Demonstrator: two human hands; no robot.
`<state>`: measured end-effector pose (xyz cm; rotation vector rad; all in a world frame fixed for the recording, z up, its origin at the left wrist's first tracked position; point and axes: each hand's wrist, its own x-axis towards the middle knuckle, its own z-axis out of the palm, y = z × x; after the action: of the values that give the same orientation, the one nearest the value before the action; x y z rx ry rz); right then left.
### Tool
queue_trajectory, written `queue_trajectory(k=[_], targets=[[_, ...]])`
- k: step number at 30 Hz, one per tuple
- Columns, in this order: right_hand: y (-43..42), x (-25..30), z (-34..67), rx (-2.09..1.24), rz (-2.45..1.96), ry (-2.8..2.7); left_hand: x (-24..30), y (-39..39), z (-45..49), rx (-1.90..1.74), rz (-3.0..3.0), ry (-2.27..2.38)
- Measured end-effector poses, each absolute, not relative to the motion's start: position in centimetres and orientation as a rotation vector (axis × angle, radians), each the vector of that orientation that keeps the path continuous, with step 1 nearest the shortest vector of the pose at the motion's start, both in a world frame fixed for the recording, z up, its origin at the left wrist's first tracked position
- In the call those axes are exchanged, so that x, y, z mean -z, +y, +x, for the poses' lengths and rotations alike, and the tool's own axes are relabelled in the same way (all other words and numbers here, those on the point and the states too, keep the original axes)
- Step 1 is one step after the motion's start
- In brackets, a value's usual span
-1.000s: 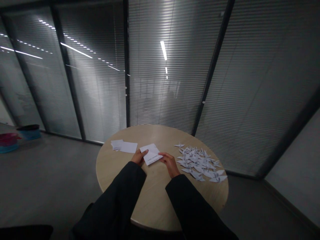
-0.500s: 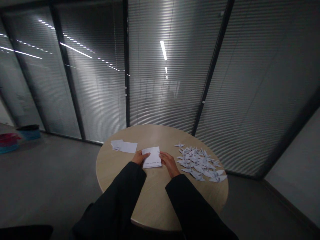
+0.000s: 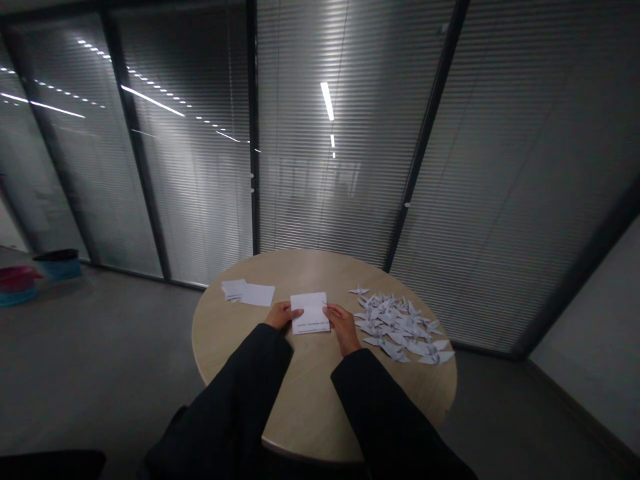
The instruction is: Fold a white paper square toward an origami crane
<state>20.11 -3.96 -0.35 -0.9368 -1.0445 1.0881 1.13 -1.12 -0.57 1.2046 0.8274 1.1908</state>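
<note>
Paper (image 3: 310,312) is lying near the middle of the round table (image 3: 310,400), between the two hands, with a line of dark print running along its near edge. The left hand (image 3: 279,315) is pinching its left edge, thumb on top, while the right hand (image 3: 343,323) is gripping its right edge with curled fingers; whether the sheet is resting flat is too small to tell. A stack (image 3: 249,292) of blank sheets is sitting to the left, and folded cranes (image 3: 400,327) are lying in a heap just right of the right hand.
</note>
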Motion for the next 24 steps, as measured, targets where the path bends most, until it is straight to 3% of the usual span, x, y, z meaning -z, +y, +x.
queue_trajectory(k=[5,13,24], targets=[[-3.7,0.1,20.5,-0.996,-0.924,-1.054,-0.3,-2.3,1.7,-0.958,1.226,0.815],[-4.1,-0.1,19.8,-1.091,-0.913,-1.295,0.0,-1.9,1.5,-0.906,1.363,0.879],[-3.8,0.6,19.5,-1.238,-0.923,-1.241,-0.3,-1.5,1.5,-1.41,1.055,0.794]])
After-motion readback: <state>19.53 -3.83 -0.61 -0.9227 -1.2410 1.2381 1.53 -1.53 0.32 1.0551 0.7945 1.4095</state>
